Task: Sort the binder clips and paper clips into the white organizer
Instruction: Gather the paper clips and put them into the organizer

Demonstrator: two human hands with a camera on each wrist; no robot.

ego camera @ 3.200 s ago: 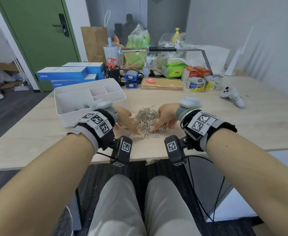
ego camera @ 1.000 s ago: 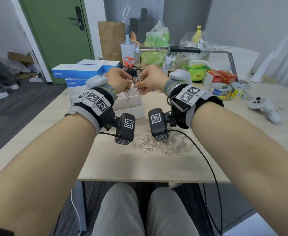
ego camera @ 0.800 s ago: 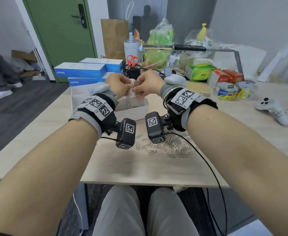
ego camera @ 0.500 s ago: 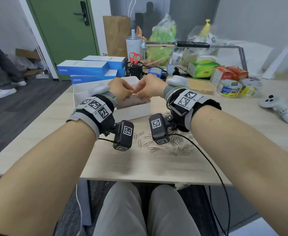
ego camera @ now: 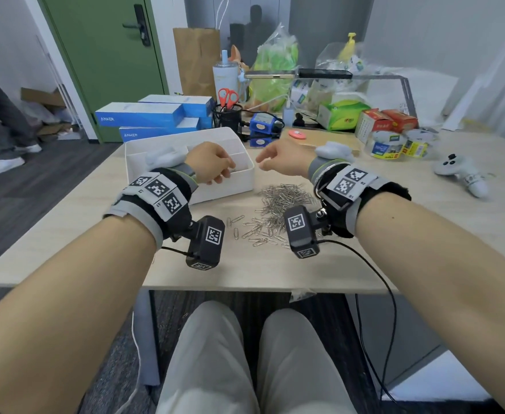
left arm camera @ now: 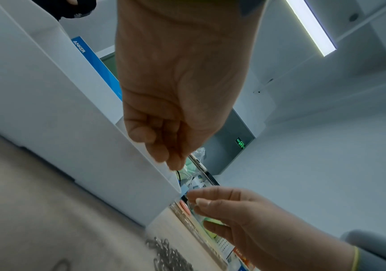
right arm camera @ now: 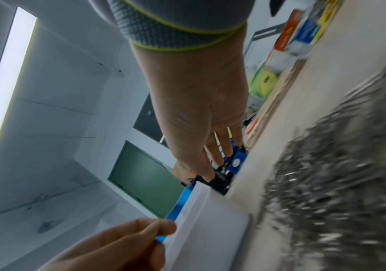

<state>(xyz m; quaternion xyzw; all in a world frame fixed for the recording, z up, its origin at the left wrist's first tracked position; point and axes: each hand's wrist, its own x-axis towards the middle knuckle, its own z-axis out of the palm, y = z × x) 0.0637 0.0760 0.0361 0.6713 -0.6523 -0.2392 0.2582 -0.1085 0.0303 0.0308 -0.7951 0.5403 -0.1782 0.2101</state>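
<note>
Paper clips (ego camera: 278, 210), silver wire, lay heaped on pale wooden tabletop (ego camera: 260, 264) beside white plastic organizer (ego camera: 224, 186). Left hand (ego camera: 212, 165) loosely curled, right hand (ego camera: 278, 161) relaxed; both empty. Best to gather small bunches, dropping them low inside one compartment.

Bare tabletop (ego camera: 275, 270) lay open in front of the paper clips (ego camera: 278, 204). The white organizer (ego camera: 224, 186) walled off the left side. Behind, a pen cup (ego camera: 227, 118), blue boxes (ego camera: 144, 115) and tape rolls (ego camera: 388, 144) crowded the far edge, a controller (ego camera: 457, 171) to the right.
</note>
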